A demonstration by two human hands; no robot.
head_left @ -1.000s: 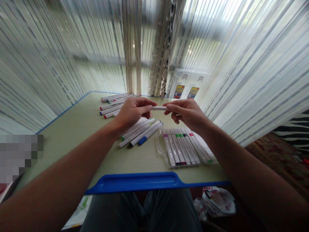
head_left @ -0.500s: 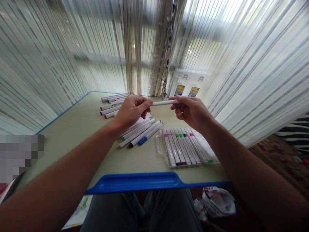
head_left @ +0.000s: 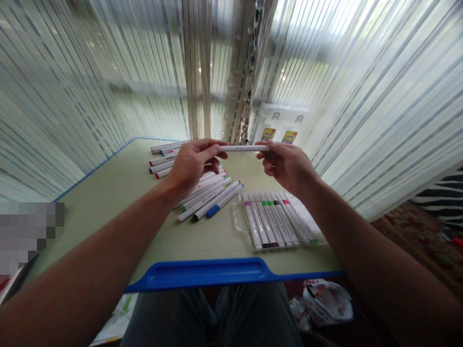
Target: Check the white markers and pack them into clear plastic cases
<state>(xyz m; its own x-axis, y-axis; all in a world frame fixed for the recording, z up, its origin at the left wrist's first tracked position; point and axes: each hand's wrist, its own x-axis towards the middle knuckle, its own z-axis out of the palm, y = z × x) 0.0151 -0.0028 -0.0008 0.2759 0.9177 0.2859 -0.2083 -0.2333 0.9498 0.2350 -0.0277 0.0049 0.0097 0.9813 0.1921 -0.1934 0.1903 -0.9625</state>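
Left hand (head_left: 193, 160), right hand (head_left: 289, 161) pinch white marker (head_left: 242, 148) — ends hidden; print illegible.

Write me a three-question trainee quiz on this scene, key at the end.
1. True or false: the left hand and the right hand hold the same marker.
2. Which colour edges the table: A) red, B) blue, C) yellow?
3. Fill in: seen by the person, the clear case lies to the ____ of the loose markers.

Key: 1. True. 2. B. 3. Right.
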